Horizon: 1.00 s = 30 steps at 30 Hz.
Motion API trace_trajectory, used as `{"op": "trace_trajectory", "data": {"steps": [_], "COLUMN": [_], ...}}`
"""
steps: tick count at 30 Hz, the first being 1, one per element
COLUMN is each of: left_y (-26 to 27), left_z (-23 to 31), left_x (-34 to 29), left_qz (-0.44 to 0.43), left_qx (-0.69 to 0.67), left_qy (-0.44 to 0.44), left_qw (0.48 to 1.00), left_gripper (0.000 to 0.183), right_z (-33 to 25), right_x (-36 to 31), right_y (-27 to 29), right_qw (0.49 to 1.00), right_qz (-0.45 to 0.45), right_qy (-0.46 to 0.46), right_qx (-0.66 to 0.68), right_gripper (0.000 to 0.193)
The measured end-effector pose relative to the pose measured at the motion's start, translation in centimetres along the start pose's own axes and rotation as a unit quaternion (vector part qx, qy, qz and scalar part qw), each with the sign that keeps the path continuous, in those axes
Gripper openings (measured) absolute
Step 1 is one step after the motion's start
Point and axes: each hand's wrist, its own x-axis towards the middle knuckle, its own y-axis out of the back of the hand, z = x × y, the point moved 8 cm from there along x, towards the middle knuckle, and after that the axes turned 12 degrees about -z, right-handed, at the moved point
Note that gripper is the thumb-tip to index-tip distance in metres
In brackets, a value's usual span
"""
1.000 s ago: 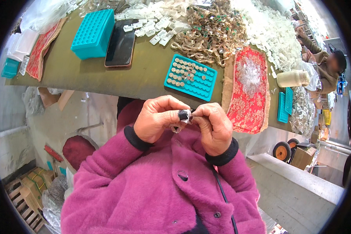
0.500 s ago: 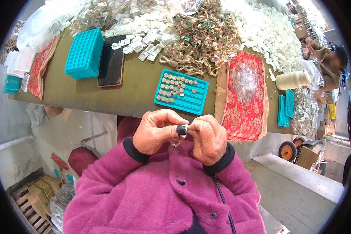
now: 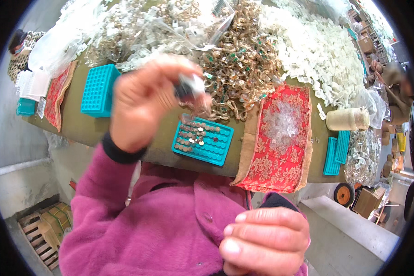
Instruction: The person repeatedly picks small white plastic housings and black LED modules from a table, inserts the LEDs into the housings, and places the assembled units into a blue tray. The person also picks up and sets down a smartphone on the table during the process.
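Observation:
My left hand (image 3: 145, 103), blurred by motion, is raised over the table, left of a turquoise tray. Its fingers are closed on a small white piece with a clear loop (image 3: 198, 87); a black wrap covers the thumb. My right hand (image 3: 267, 239) is low in front of my body, fingers curled with the thumb mostly beneath; whatever they hold, if anything, is hidden. The turquoise tray (image 3: 216, 154) near the table edge holds rows of small round metallic discs (image 3: 188, 135). To its right, clear small pieces (image 3: 283, 122) are heaped on a red patterned cloth (image 3: 280, 172).
Tangled clear-brown bands (image 3: 241, 60) and white plastic pieces (image 3: 317, 50) are piled at the back. A turquoise block of trays (image 3: 96, 92) stands left; a cream jar (image 3: 347, 118) and narrow turquoise trays (image 3: 333, 156) lie right. Another person (image 3: 395, 87) is at far right.
My hands have parted. The left has swung up over the table with the white piece; the right has dropped down to the right. The view has shifted, showing the table lower.

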Motion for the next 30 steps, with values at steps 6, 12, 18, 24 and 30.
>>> {"op": "trace_trajectory", "data": {"steps": [6, 12, 18, 24, 30], "left_y": [6.5, 0.5, -5.7, -6.7, -7.4], "left_z": [4.3, 1.6, -5.6, -10.8, -13.6], "left_x": [9.2, 8.1, 5.0, 1.4, -0.2], "left_qz": [0.16, 0.071, -0.062, -0.072, 0.014], "left_qx": [0.384, 0.653, 0.405, 0.057, -0.187], "left_qy": [-0.14, -0.19, -0.041, 0.227, 0.263], "left_qw": [0.899, 0.73, 0.911, 0.97, 0.946], "left_gripper": [0.029, 0.032, 0.031, 0.025, 0.025], "right_z": [2.7, 19.4, 24.8, 21.3, 18.6], "right_x": [1.8, -3.4, -6.7, -7.7, -8.6], "right_y": [0.1, 1.3, 0.2, 3.5, -1.2], "right_qw": [0.978, 0.903, 0.89, 0.924, 0.946], "right_qz": [0.005, -0.187, -0.256, -0.043, -0.119], "right_qy": [-0.206, -0.218, -0.255, -0.373, -0.291], "right_qx": [-0.016, -0.319, -0.278, -0.074, -0.073], "right_gripper": [0.02, 0.043, 0.027, 0.022, 0.025]}}
